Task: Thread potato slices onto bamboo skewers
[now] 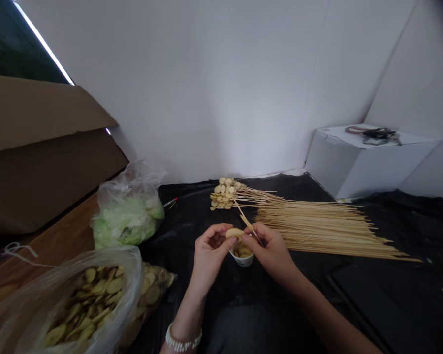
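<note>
Pinched in my left hand (212, 246) is a pale potato slice (235, 233), tilted over a small white cup (244, 262) that has more slices inside. Close against it, my right hand (271, 250) grips a thin wooden skewer (239, 207) with a slice or two on it, pointing up and away. Beyond my hands lies a cluster of skewered slices (226, 191), their sticks pointing right. Many bare wooden skewers (325, 226) lie in a wide bundle to the right of my hands.
At the lower left, an open plastic bag (131, 265) holds many slices, with another bag of slices (153, 290) beside it. Behind stands a clear bag of green vegetable (129, 216). A cardboard box (40, 113) is far left, a white box (354, 162) at the back right.
</note>
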`<state>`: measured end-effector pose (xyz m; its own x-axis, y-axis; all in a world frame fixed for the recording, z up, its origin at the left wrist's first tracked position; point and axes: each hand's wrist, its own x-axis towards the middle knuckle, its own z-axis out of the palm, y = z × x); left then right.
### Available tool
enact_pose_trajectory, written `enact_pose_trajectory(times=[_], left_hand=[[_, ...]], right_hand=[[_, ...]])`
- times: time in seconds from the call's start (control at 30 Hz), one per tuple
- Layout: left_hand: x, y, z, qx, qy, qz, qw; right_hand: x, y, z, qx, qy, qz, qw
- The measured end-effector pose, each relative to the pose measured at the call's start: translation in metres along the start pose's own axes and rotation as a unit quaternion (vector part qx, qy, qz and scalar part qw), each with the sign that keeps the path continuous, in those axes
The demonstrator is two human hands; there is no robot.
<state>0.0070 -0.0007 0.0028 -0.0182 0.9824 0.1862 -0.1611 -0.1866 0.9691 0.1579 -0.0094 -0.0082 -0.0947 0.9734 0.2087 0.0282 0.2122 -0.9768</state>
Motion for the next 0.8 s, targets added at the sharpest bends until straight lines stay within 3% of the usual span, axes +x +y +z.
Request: enact_pose_trajectory(times=[0.13,0.3,0.43,0.57,0.8], left_hand=[[-0.001,-0.004,-0.001,-0.042,-0.006,-0.017,0.999],[0.000,-0.001,-0.004,-0.161,0.006,-0.084,0.983],[0.005,-0.002,-0.009,-0.210,0.032,-0.090,0.973],[0.011,-0.005,-0.015,-0.274,0.056,-0.111,0.954],[0.017,-0.005,-0.023,-0.309,0.048,-0.112,0.943]], right_hand=[[-0.001,0.001,0.002,-0.028,0.000,-0.017,0.999],[-0.002,-0.001,0.000,-0.108,0.004,-0.056,0.993],[-0.003,-0.006,-0.006,-0.212,0.026,-0.110,0.971],[-0.004,-0.009,-0.010,-0.301,0.014,-0.121,0.946],[-0.001,-0.001,-0.012,-0.343,0.007,-0.151,0.927]])
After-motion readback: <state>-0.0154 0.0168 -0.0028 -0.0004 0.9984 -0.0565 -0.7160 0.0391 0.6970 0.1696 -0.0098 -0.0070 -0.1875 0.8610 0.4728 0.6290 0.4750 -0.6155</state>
